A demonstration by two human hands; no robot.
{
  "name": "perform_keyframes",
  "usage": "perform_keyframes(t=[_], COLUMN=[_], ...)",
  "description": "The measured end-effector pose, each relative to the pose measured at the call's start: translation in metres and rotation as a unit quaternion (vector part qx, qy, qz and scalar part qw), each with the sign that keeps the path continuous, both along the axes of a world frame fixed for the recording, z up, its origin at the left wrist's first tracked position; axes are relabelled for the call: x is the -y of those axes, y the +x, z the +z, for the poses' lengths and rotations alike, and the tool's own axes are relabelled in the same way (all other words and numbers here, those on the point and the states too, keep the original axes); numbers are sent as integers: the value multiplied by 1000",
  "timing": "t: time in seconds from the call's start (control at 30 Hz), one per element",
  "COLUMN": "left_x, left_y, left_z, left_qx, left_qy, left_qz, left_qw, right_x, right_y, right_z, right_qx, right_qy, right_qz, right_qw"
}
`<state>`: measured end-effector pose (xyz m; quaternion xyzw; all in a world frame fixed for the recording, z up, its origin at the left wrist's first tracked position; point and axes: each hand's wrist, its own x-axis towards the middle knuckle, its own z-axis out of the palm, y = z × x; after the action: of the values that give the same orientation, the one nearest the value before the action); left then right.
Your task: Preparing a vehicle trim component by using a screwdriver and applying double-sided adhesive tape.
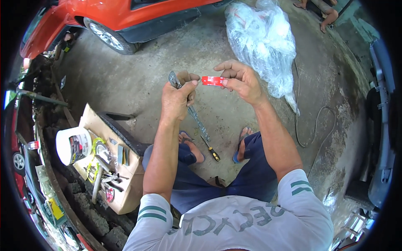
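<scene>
My left hand (179, 95) is closed around a long, narrow metal strip with holes along it (196, 117), whose upper end sticks out above my fist and whose lower part slants down toward the floor. In my right hand (244, 82), a small flat red piece with pale markings (212, 80) is pinched between thumb and fingers. The red piece points left, close to my left fingertips; whether they touch it I cannot tell. On the floor between my feet lies a screwdriver (212, 152) with a yellow and black handle.
A cardboard-topped stand (130, 184) on the left carries a white bucket (63, 146) and several hand tools. Ahead is a red car (142, 21). Clear plastic sheeting (264, 46) lies front right, beside a cable (296, 125). Another person's leg (330, 17) shows at the far right.
</scene>
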<state>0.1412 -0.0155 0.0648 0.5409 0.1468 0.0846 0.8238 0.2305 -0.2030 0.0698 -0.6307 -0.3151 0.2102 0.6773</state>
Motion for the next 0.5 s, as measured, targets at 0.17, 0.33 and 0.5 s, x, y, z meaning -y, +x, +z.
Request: perform_keyframes(t=[0.17,0.33,0.5], left_x=[0,-3,-11], left_y=[13,13,11], left_z=[-9,-15,-25], left_qx=[-25,-34,-29], left_qy=[32,1,-55], left_qz=[-26,-74,-73], left_qw=[999,997,995], right_x=[-3,0,-5], right_y=[5,7,7], right_z=[-8,-8,-10], right_qx=[1,11,9], right_qy=[-11,-34,-48], right_qz=[-22,-15,-3], right_qw=[1000,999,999])
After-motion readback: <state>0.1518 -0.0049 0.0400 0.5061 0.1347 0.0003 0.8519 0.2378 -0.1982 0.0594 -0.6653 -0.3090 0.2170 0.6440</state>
